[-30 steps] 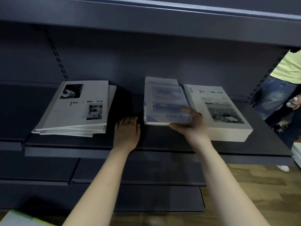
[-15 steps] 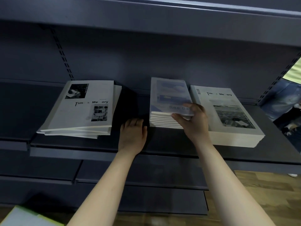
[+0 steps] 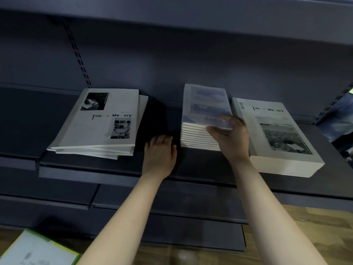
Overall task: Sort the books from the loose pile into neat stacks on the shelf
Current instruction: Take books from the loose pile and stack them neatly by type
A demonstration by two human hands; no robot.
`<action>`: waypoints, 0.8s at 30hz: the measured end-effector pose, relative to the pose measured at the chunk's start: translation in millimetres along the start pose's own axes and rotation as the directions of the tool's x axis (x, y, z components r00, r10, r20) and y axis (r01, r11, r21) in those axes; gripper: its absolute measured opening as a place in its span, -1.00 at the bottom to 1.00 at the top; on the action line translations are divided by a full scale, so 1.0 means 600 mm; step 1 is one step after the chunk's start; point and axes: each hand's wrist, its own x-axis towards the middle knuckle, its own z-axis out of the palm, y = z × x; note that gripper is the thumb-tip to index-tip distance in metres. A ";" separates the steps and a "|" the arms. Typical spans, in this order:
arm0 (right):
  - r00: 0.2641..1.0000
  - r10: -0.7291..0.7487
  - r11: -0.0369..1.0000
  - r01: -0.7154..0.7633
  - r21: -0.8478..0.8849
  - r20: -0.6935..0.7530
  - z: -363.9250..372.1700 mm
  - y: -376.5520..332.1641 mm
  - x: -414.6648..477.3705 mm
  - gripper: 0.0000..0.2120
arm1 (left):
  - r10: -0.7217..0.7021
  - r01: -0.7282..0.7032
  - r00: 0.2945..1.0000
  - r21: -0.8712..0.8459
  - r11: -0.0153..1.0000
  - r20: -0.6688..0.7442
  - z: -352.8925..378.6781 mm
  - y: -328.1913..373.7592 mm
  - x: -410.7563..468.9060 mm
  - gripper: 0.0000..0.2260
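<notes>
One glossy blue book (image 3: pixel 206 106) pinched by right hand (image 3: pixel 231 138); left hand (image 3: pixel 159 153) flat on shelf (image 3: pixel 86 163).

At about 5 o'clock there is a brown wooden floor (image 3: pixel 315 236). Down at 7 o'clock lies a flat white thing with a bright green edge (image 3: pixel 38 249); it is too blurry to read. Up at 11 o'clock a dark strip with little slots (image 3: pixel 77 54) runs down the grey back wall (image 3: pixel 191 60). At 3 o'clock there is a second slotted strip (image 3: pixel 332 106), with some blue cloth (image 3: pixel 342 115) just beside it.
</notes>
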 end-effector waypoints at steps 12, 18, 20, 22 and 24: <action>0.996 -0.003 0.999 0.007 -0.045 0.089 -0.008 0.005 -0.015 -0.58 | 0.001 -0.001 1.000 -0.048 0.999 -0.005 -0.010 0.001 -0.003 -0.67; 1.000 0.012 0.998 -0.012 0.055 0.012 -0.011 0.006 -0.061 -0.76 | 0.112 -0.148 0.978 -0.211 0.966 -0.177 -0.040 0.001 -0.018 -0.76; 1.000 -0.017 0.999 0.017 0.050 -0.018 -0.008 0.006 -0.078 -0.81 | 0.146 -0.201 0.950 -0.184 0.962 -0.275 -0.057 -0.002 -0.017 -0.79; 0.998 -0.051 0.999 0.051 -0.009 -0.033 -0.003 0.002 -0.094 -0.82 | 0.118 -0.180 0.934 -0.158 0.971 -0.337 -0.079 -0.008 -0.013 -0.79; 0.997 -0.055 0.997 0.052 -0.059 -0.049 0.004 -0.002 -0.107 -0.83 | 0.065 -0.127 0.932 -0.156 0.980 -0.357 -0.101 -0.020 -0.006 -0.78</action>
